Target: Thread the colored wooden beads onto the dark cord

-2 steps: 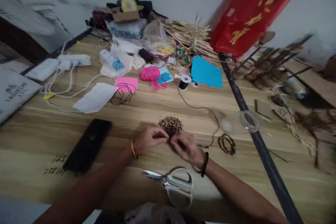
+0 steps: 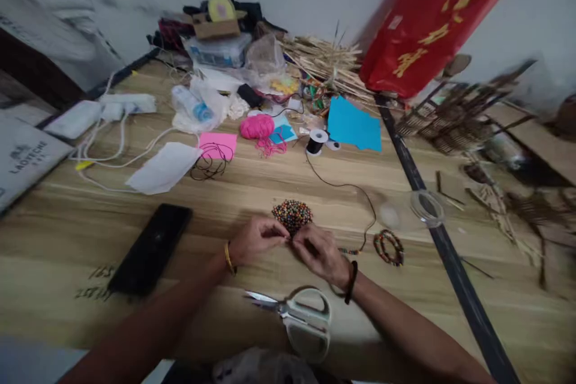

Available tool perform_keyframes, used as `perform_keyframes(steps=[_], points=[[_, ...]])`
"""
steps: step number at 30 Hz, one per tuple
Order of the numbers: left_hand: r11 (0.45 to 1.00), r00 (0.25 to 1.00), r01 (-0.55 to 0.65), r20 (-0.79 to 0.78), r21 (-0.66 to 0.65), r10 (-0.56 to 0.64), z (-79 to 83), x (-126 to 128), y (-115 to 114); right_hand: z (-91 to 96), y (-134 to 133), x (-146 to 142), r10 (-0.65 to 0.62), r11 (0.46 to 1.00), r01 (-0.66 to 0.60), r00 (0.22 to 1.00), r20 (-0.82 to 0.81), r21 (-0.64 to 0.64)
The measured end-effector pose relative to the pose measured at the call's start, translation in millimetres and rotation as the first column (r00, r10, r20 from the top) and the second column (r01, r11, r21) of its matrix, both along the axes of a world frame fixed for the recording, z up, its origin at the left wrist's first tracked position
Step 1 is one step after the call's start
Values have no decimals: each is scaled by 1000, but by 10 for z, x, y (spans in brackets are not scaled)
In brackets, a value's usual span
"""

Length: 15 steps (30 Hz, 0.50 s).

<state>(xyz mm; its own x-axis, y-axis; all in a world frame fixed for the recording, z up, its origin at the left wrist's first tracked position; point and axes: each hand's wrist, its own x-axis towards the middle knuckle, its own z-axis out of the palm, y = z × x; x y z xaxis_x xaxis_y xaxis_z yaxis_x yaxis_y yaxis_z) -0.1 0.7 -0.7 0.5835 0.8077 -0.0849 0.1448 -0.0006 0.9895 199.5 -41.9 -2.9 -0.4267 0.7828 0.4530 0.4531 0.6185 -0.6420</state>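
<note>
Many small multicoloured beads point(image 2: 292, 213) lie in a loose pile on the wooden table, just beyond my fingertips. My left hand point(image 2: 261, 239) is closed in a pinch at the near edge of the pile, on what looks like a tiny bead. Close by, its fingertips almost meeting the left ones, my right hand point(image 2: 321, 252) pinches a thin dark cord point(image 2: 346, 185). From a spool point(image 2: 317, 141) this cord curves round to a short row of threaded beads beside my right hand, which hides the rest. A coiled bead string point(image 2: 389, 247) rests farther right.
Scissors point(image 2: 297, 318) lie near my body, blades pointing left. A black phone point(image 2: 152, 249) is at the left. Pink yarn point(image 2: 257, 126), blue paper point(image 2: 353, 123) and a white sheet point(image 2: 164, 168) are beyond. A tape roll point(image 2: 427, 208) sits on the dark strip at right.
</note>
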Motion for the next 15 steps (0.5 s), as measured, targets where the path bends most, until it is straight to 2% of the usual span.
perform_keyframes(steps=[15], points=[[999,1000,-8,28,-38,9,-59,20,4,-27,11,13,-16,1000,16,1000,2,-2]])
